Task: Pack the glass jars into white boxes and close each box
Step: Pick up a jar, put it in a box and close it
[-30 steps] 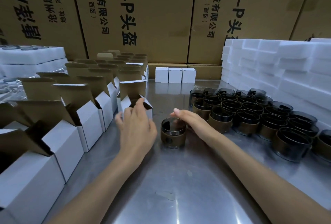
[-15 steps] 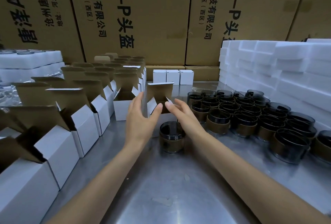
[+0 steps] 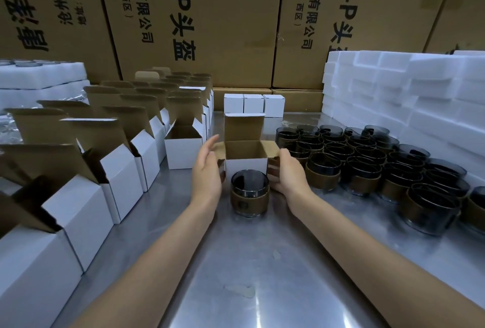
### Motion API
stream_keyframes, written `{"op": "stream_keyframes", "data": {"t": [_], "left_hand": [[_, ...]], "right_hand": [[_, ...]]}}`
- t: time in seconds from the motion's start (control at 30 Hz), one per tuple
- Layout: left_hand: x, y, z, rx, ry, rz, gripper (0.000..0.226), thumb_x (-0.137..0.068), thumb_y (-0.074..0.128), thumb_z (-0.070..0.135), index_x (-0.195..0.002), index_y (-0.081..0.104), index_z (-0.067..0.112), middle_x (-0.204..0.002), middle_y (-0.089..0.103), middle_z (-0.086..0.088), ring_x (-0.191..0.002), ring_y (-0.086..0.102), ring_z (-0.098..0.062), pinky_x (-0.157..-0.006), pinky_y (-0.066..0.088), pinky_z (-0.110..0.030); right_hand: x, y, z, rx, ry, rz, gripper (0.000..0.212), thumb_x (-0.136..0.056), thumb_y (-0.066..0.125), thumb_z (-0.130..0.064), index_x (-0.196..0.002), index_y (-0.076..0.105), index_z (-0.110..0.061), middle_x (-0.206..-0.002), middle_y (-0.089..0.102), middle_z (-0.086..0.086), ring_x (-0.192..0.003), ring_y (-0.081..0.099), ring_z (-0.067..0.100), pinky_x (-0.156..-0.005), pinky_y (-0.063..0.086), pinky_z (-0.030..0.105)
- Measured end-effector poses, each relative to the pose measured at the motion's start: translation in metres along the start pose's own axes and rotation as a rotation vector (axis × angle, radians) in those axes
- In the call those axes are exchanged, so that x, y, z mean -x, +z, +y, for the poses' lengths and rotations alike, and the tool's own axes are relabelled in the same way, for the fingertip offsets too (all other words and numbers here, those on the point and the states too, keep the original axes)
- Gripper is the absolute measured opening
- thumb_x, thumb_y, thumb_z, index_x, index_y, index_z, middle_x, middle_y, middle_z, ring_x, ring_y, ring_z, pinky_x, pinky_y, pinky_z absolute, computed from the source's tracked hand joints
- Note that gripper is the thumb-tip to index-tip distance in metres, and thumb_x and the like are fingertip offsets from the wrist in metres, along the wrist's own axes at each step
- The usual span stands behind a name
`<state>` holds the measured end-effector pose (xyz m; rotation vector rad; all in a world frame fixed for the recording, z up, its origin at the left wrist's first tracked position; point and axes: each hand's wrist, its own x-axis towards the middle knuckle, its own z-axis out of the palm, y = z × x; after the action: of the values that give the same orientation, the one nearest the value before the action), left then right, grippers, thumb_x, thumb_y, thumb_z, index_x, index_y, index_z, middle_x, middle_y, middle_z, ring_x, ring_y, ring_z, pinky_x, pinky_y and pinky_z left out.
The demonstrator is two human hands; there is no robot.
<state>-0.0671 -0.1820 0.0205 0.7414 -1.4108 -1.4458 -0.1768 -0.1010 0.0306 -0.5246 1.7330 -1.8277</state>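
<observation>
1. Since the earlier frames, the open white box (image 3: 245,167) has come out of the left rows to the middle of the surface (image 3: 262,275), just beyond the lone glass jar (image 3: 249,194); both hands now flank it, so loading looks next.
2. Tall brown printed cartons (image 3: 223,26) wall the far side; blocky white foam (image 3: 406,96) stacks at the right.
3. Rows of open boxes (image 3: 126,159), white outside and brown kraft inside, line the left.
4. Dark cylindrical jars (image 3: 367,167) with brown bands cluster at the right.
5. Three closed boxes (image 3: 253,104) sit at the far side.
6. The left hand (image 3: 207,173) has straight fingers beside the box's left flap; the right hand (image 3: 288,173) curls its fingers around the right flap.
</observation>
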Motion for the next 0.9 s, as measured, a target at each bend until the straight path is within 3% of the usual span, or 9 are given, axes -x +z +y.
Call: {"op": "stream_keyframes", "data": {"t": [0.07, 0.2, 0.4, 0.5, 0.63, 0.7, 0.77, 0.83, 0.9], "left_hand": [[0.000, -0.001, 0.000, 0.034, -0.043, -0.027, 0.038, -0.104, 0.028, 0.019, -0.109, 0.053, 0.047, -0.138, 0.048, 0.004, -0.127, 0.047, -0.017, -0.107, 0.042, -0.038], [-0.005, -0.007, -0.002, 0.097, -0.122, -0.062, 0.036, -0.104, 0.032, 0.022, -0.132, 0.044, 0.041, -0.147, 0.042, 0.000, -0.133, 0.043, -0.023, -0.112, 0.035, -0.045], [-0.004, -0.012, 0.003, 0.225, -0.173, -0.255, 0.079, -0.081, 0.065, 0.035, -0.149, 0.027, 0.025, -0.140, 0.050, -0.003, -0.127, 0.048, -0.019, -0.112, 0.031, -0.036], [-0.006, -0.014, 0.005, 0.184, -0.167, -0.304, 0.091, -0.068, 0.063, 0.019, -0.150, 0.024, 0.025, -0.140, 0.048, -0.004, -0.121, 0.051, -0.017, -0.098, 0.039, -0.027], [-0.012, -0.020, 0.004, 0.026, -0.166, -0.398, 0.095, -0.056, 0.052, 0.011, -0.147, 0.030, 0.020, -0.145, 0.043, -0.011, -0.135, 0.040, -0.027, -0.114, 0.030, -0.041], [-0.015, -0.028, 0.001, -0.080, -0.136, -0.466, 0.094, -0.058, 0.052, 0.009, -0.148, 0.027, 0.022, -0.147, 0.041, -0.010, -0.137, 0.037, -0.026, -0.115, 0.029, -0.043], [-0.019, -0.034, -0.001, -0.220, -0.104, -0.531, 0.093, -0.068, 0.060, 0.005, -0.149, 0.020, 0.027, -0.152, 0.034, -0.003, -0.139, 0.032, -0.017, -0.109, 0.033, -0.028], [-0.024, -0.034, -0.003, -0.353, -0.057, -0.590, 0.092, -0.079, 0.066, -0.001, -0.146, 0.014, 0.035, -0.152, 0.027, 0.004, -0.137, 0.028, -0.011, -0.097, 0.034, -0.014], [-0.025, -0.032, -0.004, -0.442, -0.025, -0.614, 0.100, -0.080, 0.071, 0.002, -0.148, 0.005, 0.036, -0.153, 0.025, 0.003, -0.139, 0.027, -0.014, -0.098, 0.030, -0.019]], "right_hand": [[-0.002, 0.000, 0.000, -0.027, 0.039, -0.007, 0.030, -0.100, 0.032, -0.025, -0.082, 0.055, -0.020, -0.088, 0.066, 0.006, -0.086, 0.062, 0.021, -0.082, 0.052, 0.036], [0.001, -0.004, -0.008, -0.196, 0.061, -0.075, 0.019, -0.099, 0.040, -0.013, -0.089, 0.055, -0.018, -0.077, 0.066, 0.002, -0.057, 0.064, 0.009, -0.048, 0.049, 0.024], [0.001, -0.017, -0.015, 0.184, -0.234, 0.025, 0.028, -0.097, 0.048, -0.033, -0.122, 0.051, -0.020, -0.116, 0.057, -0.004, -0.101, 0.056, 0.008, -0.090, 0.046, 0.030], [0.012, -0.024, -0.027, 0.401, -0.718, 0.105, 0.015, -0.094, 0.052, -0.032, -0.105, 0.058, -0.024, -0.100, 0.060, -0.013, -0.092, 0.054, 0.000, -0.076, 0.044, 0.018], [0.029, -0.026, -0.036, 0.874, -1.136, -0.069, 0.033, -0.086, 0.048, -0.050, -0.066, 0.057, -0.024, -0.069, 0.058, -0.012, -0.075, 0.046, 0.010, -0.066, 0.035, 0.025], [0.036, -0.019, -0.033, 1.160, -1.167, -0.184, 0.045, -0.081, 0.046, -0.064, -0.062, 0.059, -0.025, -0.066, 0.057, -0.012, -0.075, 0.044, 0.013, -0.069, 0.033, 0.029], [0.038, -0.012, -0.026, 1.398, -1.118, -0.273, 0.049, -0.078, 0.048, -0.071, -0.068, 0.062, -0.025, -0.069, 0.057, -0.012, -0.079, 0.043, 0.012, -0.074, 0.031, 0.032], [0.038, -0.008, -0.021, 1.451, -1.085, -0.329, 0.042, -0.082, 0.053, -0.064, -0.073, 0.063, -0.024, -0.070, 0.056, -0.010, -0.081, 0.040, 0.012, -0.078, 0.030, 0.032], [0.041, -0.008, -0.026, 1.381, -1.046, -0.378, 0.031, -0.085, 0.058, -0.051, -0.070, 0.062, -0.024, -0.065, 0.050, -0.010, -0.077, 0.039, 0.011, -0.077, 0.028, 0.032]]}}
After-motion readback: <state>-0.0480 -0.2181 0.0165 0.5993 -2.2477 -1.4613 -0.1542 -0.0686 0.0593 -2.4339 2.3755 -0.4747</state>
